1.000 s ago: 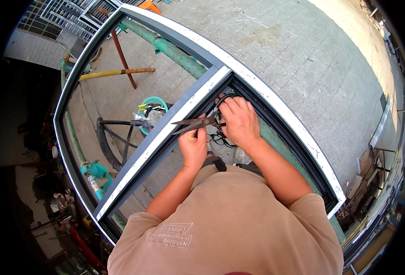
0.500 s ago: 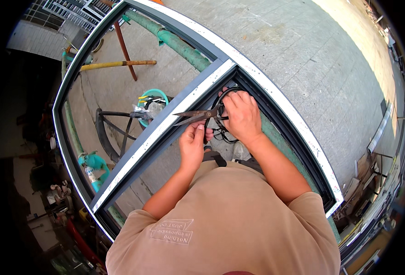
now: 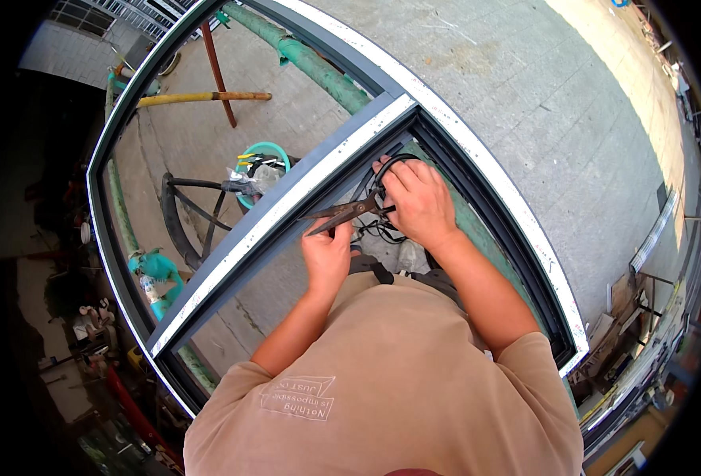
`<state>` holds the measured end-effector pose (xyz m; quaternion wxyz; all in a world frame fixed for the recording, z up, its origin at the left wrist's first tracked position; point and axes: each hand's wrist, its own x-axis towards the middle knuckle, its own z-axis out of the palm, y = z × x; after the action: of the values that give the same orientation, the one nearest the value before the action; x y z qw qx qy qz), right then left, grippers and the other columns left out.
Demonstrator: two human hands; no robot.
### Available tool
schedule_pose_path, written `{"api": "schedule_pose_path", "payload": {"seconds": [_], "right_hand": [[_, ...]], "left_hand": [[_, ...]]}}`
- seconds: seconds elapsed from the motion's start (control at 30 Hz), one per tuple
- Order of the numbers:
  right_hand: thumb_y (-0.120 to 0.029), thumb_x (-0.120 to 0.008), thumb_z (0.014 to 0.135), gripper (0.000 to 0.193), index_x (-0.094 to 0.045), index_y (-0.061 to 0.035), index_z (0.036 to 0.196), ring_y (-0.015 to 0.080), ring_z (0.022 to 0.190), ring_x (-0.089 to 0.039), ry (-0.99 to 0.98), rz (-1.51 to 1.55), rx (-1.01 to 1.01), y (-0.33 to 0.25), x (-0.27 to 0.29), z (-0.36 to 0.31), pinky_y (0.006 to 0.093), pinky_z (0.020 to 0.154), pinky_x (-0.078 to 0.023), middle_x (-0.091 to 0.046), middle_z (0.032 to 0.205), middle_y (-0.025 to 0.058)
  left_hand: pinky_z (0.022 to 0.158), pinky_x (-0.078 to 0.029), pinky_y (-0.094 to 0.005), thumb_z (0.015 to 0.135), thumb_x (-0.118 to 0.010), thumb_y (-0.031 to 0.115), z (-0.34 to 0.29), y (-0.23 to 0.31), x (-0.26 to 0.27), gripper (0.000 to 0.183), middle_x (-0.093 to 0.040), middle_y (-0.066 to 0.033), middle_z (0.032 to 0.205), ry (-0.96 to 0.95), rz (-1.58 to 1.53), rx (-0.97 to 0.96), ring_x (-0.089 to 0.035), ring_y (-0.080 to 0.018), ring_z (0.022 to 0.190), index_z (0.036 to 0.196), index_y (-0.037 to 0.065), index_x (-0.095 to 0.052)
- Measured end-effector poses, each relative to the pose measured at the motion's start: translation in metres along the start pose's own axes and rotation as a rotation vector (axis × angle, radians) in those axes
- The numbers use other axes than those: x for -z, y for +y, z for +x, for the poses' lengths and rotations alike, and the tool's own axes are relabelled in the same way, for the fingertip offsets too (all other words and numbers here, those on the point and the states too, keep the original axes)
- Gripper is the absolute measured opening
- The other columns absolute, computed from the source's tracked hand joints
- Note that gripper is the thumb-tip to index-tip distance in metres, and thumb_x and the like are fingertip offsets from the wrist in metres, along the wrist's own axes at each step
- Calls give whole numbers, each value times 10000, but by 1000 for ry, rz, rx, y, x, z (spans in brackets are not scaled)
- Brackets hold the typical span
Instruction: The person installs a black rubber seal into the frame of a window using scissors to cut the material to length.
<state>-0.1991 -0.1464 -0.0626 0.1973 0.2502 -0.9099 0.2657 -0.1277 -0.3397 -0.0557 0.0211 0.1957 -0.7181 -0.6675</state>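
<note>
My right hand [image 3: 420, 198] grips a pair of scissors [image 3: 352, 211] by the black loop handles, the worn dark blades spread a little and pointing left. Just under the blade tips is my left hand [image 3: 326, 254], fingers closed on a thin black strip, mostly hidden by the blades and the fingers. Loops of the same black strip [image 3: 382, 232] hang below my hands, over my feet. Both hands are inside the smaller opening of a grey window frame [image 3: 287, 208] with white-covered faces.
A teal bucket [image 3: 276, 149] of tools and plastic bags stands beyond the frame's crossbar. Green-wrapped pipes [image 3: 307, 63] support the frame. A yellow bar [image 3: 207, 97], a red-brown rod [image 3: 218, 73] and a black curved tube [image 3: 174, 222] show through the larger opening. Metal profiles [image 3: 653, 238] lie at right.
The scissors have tilted, their tips dropping lower over my left hand. My left hand has shifted slightly left and down, its fingers now more covered by the blades.
</note>
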Motion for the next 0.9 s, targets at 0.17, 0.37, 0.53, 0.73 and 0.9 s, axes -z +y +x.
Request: {"api": "schedule_pose_path", "payload": {"seconds": [0.17, 0.37, 0.53, 0.73, 0.9], "right_hand": [[-29, -811, 707, 544, -739, -86, 1244, 283, 1125, -657, -18, 6, -20, -1, 0, 1, 430, 923, -533, -701, 1200, 41], [-21, -812, 701, 475, -727, -76, 1165, 300, 1146, -650, -20, -4, -9, 0, 1, 6, 440, 931, -523, -692, 1190, 63], [-33, -818, 707, 449, -728, -72, 1145, 306, 1158, -643, -10, 10, -30, 1, -5, 6, 446, 940, -515, -692, 1210, 73], [-102, -836, 731, 419, -734, -73, 1137, 297, 1076, -642, 31, -48, -13, 1, -5, 5, 455, 921, -512, -683, 1128, 64], [-157, -856, 730, 427, -745, -84, 1135, 275, 1023, -641, 72, -134, -74, 0, -5, 9, 448, 918, -485, -687, 1082, 44]], "left_hand": [[613, -424, -240, 1060, -714, 92, 8, -5, 0, 149, -702, -2, 818, 36, -39, -32, -580, -51, 719, 947, 4, -755], [526, -359, -228, 1068, -709, 97, 9, 4, -5, 147, -677, 7, 783, 54, -40, 120, -516, -27, 627, 953, 10, -737], [557, -387, -220, 1071, -697, 82, 15, -2, -5, 159, -686, 6, 827, 44, -62, 15, -540, -35, 660, 1176, -16, -767], [681, -501, -226, 1079, -646, 41, 19, -10, -8, 304, -732, -11, 906, -51, -29, -122, -637, -58, 787, 1360, -21, -742], [678, -498, -231, 1081, -655, 39, 28, -5, -15, 241, -764, -26, 1066, -113, 33, -132, -621, -51, 791, 1275, -35, -777]]}}
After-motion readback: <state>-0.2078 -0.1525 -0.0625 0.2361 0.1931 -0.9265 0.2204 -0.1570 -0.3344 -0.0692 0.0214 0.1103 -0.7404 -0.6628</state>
